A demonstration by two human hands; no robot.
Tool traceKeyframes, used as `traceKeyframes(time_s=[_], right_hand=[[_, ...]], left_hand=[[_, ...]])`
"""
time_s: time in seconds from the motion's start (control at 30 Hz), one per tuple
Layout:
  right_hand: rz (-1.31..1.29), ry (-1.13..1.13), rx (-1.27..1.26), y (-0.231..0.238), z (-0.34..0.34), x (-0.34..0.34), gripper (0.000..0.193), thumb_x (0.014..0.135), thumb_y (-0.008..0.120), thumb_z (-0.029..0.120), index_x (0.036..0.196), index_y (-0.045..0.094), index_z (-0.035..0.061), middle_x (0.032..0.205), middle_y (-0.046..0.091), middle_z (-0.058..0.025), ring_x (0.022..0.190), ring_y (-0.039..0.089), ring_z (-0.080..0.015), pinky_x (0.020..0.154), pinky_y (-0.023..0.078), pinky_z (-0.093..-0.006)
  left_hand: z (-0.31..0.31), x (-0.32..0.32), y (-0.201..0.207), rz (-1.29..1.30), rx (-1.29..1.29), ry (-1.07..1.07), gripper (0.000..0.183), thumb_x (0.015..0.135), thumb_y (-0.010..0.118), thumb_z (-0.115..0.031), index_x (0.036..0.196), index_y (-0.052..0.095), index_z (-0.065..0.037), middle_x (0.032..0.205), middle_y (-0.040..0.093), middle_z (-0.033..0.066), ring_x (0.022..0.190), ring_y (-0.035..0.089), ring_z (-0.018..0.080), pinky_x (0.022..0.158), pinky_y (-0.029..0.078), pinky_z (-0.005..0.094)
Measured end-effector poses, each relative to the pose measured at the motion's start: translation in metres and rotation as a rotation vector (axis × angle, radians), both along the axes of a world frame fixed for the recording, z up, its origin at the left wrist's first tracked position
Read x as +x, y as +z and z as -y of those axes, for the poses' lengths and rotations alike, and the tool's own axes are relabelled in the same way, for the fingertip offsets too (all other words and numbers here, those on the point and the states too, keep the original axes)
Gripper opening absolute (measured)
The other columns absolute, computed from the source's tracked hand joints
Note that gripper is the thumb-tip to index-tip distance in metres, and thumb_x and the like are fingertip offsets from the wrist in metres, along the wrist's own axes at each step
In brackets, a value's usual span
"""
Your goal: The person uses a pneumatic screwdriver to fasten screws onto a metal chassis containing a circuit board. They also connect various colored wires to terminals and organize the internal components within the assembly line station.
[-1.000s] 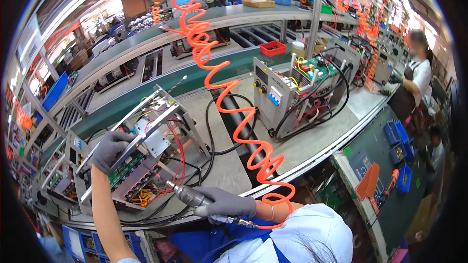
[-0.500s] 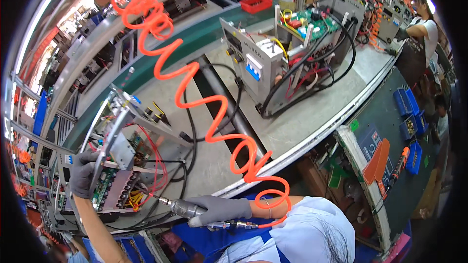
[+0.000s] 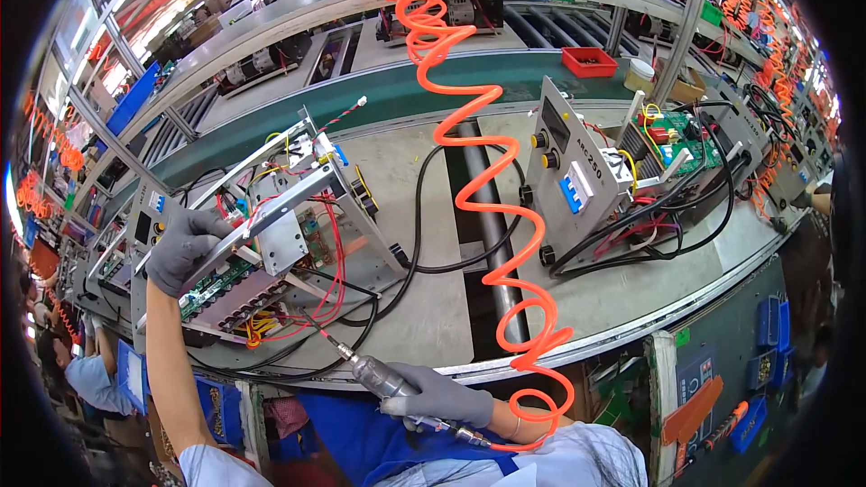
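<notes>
My left hand [image 3: 187, 251], in a grey glove, is closed round a metal bar [image 3: 271, 212] on top of an open machine chassis. Inside that chassis are a green circuit board [image 3: 216, 287], a grey metal plate [image 3: 280, 242], red wires and a bundle of yellow wires [image 3: 262, 326]. My right hand [image 3: 446, 397], also gloved, grips an air screwdriver [image 3: 383, 379] by its body. The long bit points up and left, its tip near the red and yellow wires; whether it touches anything I cannot tell. An orange coiled hose [image 3: 503, 196] runs up from the tool.
A second open machine [image 3: 577, 167] with black cables stands to the right on the grey worktop. Between the machines lie a black cable and a roller [image 3: 492, 216]. Behind are a green belt [image 3: 514, 72] and a red tray [image 3: 589, 62]. Blue bins [image 3: 769, 320] sit lower right. Other people work at both sides.
The view has swung, so both machines and the hose appear farther right. My left hand stays on the bar, and my right hand still holds the screwdriver.
</notes>
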State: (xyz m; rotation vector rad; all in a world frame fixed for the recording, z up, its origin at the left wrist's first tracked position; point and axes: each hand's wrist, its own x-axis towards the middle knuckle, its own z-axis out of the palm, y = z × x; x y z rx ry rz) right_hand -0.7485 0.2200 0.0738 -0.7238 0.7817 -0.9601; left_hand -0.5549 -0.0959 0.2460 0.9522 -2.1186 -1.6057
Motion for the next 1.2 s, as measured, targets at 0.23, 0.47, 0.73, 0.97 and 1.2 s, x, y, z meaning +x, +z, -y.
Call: traceKeyframes(time_s=[0.23, 0.47, 0.73, 0.97, 1.2], right_hand=[[0.011, 0.008, 0.040, -0.004, -0.002, 0.017, 0.065, 0.082, 0.070, 0.033, 0.134, 0.042, 0.0036, 0.077, 0.056, -0.0042, 0.056, 0.057, -0.0097, 0.045, 0.044, -0.0238], [-0.026, -0.115, -0.031, 0.046, -0.002, 0.017, 0.078, 0.070, 0.073, 0.031, 0.134, 0.040, 0.0008, 0.080, 0.059, -0.0082, 0.058, 0.059, -0.0134, 0.052, 0.048, -0.0261], [-0.189, -0.240, -0.132, 0.080, 0.011, 0.046, 0.073, 0.071, 0.072, 0.033, 0.129, 0.043, 0.0008, 0.079, 0.061, -0.0101, 0.057, 0.061, -0.0156, 0.050, 0.049, -0.0268], [-0.273, -0.299, -0.135, 0.088, 0.022, 0.067, 0.063, 0.078, 0.070, 0.034, 0.124, 0.044, 0.0007, 0.080, 0.060, -0.0101, 0.056, 0.061, -0.0155, 0.050, 0.050, -0.0261], [-0.336, -0.307, -0.144, 0.090, 0.030, 0.067, 0.057, 0.081, 0.067, 0.030, 0.125, 0.044, 0.0021, 0.081, 0.060, -0.0095, 0.061, 0.063, -0.0149, 0.053, 0.051, -0.0260]], left_hand=[[0.003, 0.006, -0.005, 0.040, -0.004, 0.017, 0.031, 0.062, 0.065, -0.005, 0.090, 0.070, 0.008, 0.077, 0.065, 0.0079, 0.060, 0.064, 0.0140, 0.052, 0.053, 0.0224], [0.024, 0.017, -0.011, 0.104, -0.212, -0.135, 0.035, 0.071, 0.062, -0.008, 0.103, 0.069, 0.005, 0.078, 0.068, 0.0072, 0.058, 0.059, 0.0095, 0.050, 0.048, 0.0235], [0.022, 0.022, -0.012, 0.065, -0.319, -0.207, 0.042, 0.066, 0.064, -0.014, 0.104, 0.071, 0.003, 0.100, 0.069, 0.0117, 0.090, 0.061, 0.0170, 0.082, 0.046, 0.0281], [0.033, 0.016, -0.023, -0.039, -0.178, -0.247, 0.037, 0.067, 0.063, -0.007, 0.101, 0.073, 0.002, 0.084, 0.069, 0.0074, 0.070, 0.059, 0.0136, 0.062, 0.047, 0.0266], [0.039, 0.013, -0.024, -0.037, -0.205, -0.266, 0.037, 0.065, 0.064, -0.006, 0.100, 0.073, 0.001, 0.086, 0.070, 0.0086, 0.073, 0.061, 0.0150, 0.068, 0.048, 0.0265]])
